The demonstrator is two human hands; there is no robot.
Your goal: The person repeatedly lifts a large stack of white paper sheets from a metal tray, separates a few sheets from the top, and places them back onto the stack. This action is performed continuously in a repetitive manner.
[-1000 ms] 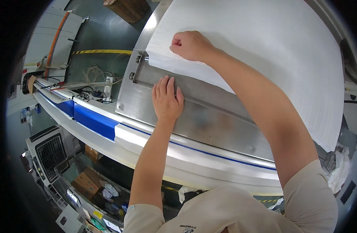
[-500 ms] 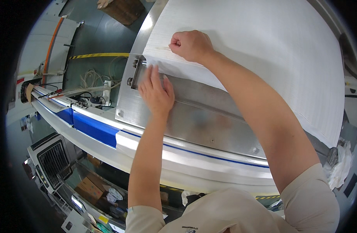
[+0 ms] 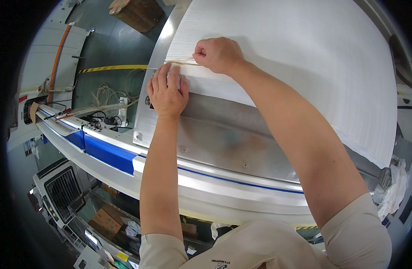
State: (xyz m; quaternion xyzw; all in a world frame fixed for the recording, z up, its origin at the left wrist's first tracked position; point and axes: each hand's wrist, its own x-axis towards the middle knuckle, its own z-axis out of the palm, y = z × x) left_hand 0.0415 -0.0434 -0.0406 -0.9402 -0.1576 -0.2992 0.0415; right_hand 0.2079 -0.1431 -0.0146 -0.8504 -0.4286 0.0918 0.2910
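Note:
A broad stack of thin white sheets (image 3: pixel 300 58) covers the metal bed of a machine, and fine layer lines show along its left side. My right hand (image 3: pixel 219 54) is closed in a fist near the stack's left front corner, fingers curled on the upper layers. Beside it, a narrow cream-coloured gap (image 3: pixel 182 62) runs between the layers. My left hand (image 3: pixel 168 92) lies with fingers stretched, their tips touching the front edge of the stack just below that gap. Its palm is over the metal bed (image 3: pixel 224 134).
A white machine rail with a blue panel (image 3: pixel 109 151) runs along the front. Coiled cables (image 3: pixel 106 96) lie on the floor at left, near yellow-black tape. A wooden block (image 3: pixel 136 14) stands at the far left. Crumpled clear plastic (image 3: pixel 394 186) hangs at right.
My left hand has moved left and away from me, from the metal bed onto the stack's edge. The gap between layers beside my right hand has widened; that hand has shifted slightly left.

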